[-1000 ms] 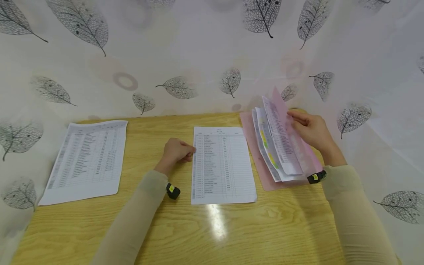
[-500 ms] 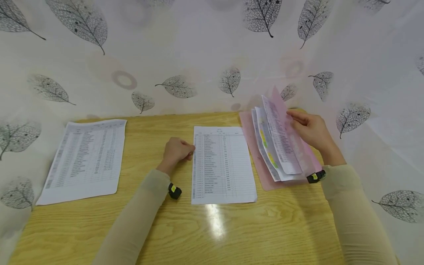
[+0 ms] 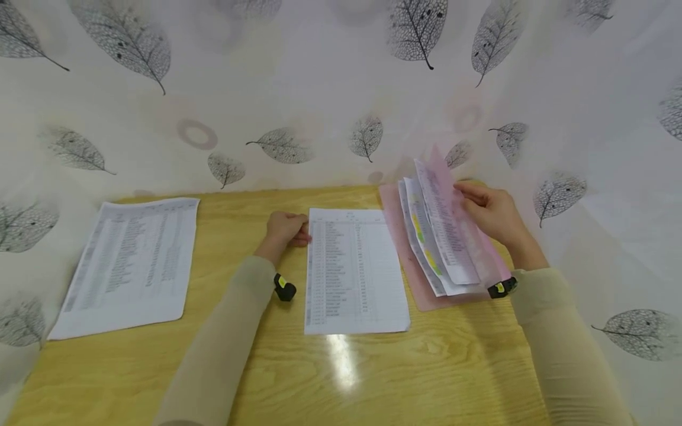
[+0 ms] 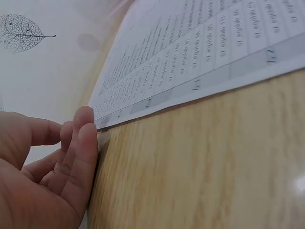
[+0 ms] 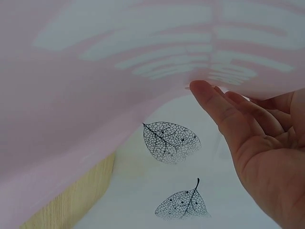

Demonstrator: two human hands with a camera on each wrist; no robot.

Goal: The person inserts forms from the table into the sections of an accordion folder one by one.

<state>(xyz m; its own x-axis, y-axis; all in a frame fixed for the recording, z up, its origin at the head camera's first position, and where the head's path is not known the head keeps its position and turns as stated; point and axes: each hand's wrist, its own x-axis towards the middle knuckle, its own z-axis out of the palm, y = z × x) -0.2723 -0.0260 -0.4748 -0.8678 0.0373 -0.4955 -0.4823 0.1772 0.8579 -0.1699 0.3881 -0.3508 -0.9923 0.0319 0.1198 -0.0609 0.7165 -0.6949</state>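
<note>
A printed sheet covered in table rows lies on the wooden table in the middle of the head view. My left hand is at its left edge, fingers loosely bent and fingertips right at the margin, as the left wrist view shows from below. On the right stands a pink folder, opened, with several printed pages fanned inside it, some with yellow and green highlights. My right hand pinches the raised edge of its pink cover. The thumb's hold is partly hidden behind the cover.
Another printed sheet lies on the left of the table. Behind the wooden table hangs a white curtain with a leaf pattern, which also closes in both sides.
My left hand has slid slightly toward the back along the middle sheet's edge. My right hand still holds the folder cover up in the same place. The head view has shifted slightly.
</note>
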